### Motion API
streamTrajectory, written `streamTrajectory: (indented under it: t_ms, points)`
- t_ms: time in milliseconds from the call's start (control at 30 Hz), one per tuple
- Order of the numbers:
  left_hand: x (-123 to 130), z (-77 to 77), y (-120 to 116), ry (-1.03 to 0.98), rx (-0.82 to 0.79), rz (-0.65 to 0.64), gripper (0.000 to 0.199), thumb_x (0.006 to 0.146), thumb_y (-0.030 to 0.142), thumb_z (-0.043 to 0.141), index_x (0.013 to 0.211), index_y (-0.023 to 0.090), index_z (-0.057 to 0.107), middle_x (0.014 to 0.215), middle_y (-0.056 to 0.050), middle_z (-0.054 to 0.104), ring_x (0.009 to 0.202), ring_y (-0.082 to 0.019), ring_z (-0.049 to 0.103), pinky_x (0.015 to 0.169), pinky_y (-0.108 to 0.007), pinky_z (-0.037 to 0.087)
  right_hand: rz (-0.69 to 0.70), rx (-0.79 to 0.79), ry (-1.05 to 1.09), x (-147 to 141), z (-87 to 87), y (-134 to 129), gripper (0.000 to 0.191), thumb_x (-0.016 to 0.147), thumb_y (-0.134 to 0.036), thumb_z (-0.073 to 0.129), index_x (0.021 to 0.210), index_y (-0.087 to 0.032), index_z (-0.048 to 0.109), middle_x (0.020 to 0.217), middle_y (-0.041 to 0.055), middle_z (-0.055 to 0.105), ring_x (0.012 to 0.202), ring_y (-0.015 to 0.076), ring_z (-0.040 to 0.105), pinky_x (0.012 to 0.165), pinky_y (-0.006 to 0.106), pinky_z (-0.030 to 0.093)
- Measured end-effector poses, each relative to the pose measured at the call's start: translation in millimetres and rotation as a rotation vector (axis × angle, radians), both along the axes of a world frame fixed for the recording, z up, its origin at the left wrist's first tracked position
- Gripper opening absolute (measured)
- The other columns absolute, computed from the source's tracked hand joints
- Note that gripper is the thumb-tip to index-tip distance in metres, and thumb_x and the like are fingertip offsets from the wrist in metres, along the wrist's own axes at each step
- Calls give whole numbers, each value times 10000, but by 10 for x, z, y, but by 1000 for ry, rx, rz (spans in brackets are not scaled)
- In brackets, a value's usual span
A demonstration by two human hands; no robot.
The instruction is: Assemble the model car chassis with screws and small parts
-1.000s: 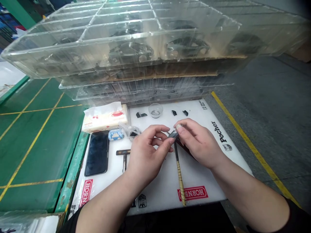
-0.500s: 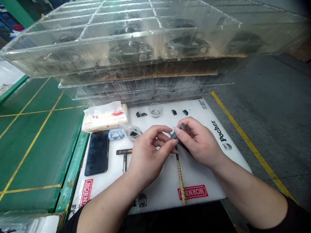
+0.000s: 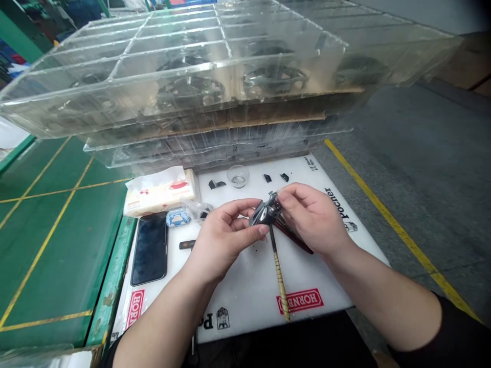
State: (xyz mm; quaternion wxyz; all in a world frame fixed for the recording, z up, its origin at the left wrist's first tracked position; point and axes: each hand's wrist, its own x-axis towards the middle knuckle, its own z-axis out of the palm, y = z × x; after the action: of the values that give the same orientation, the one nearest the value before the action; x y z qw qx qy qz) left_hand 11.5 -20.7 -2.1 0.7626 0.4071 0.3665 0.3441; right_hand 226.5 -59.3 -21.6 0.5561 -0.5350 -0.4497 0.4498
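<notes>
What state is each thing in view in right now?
Left hand, curled under the small dark metal part
Right hand, pinching that part
Phone, face up, screen dark
Glass dish, upright
Tissue pack, open, tissue poking out
Clear compartment trays, stacked, dark round parts inside

A smooth grey concrete floor (image 3: 406, 174) with a straight yellow painted stripe (image 3: 387, 225) stretches along the right, beside a green-topped workbench (image 3: 65, 255) ruled with thin yellow lines on the left

small dark metal part (image 3: 265, 212), now turned
</notes>
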Motion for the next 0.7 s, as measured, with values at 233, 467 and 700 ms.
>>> streamTrajectory:
  t_ms: [233,467,700]
  points:
    - [23,-81,4,34,39,51,474,774,241,1114,1206,198,923,1035,-58,855,775,-143,770,809,-288,651,-42,-11,-87,4,51,2,552,1032,-766,840,896,-236,769,620,-46,489,599,163,453,548,311,374]
    - [15,-75,12,-12,47,63,575,722,221,1143,1251,243,919,1134,-45,848,897,-140,795,904,-272,635,-45,-39,-77,5,76,-8,571,1032,-784,831,888,-237,750,603,-54,491,549,141,380,501,307,305]
    - [10,-25,38,6,27,92,443,923,390,999,1276,177,836,879,-12,801,694,-156,747,779,-317,576,12,-22,-141,-4,113,-37,578,1054,-791,793,903,-235,761,643,-22,569,586,164,482,547,316,396]
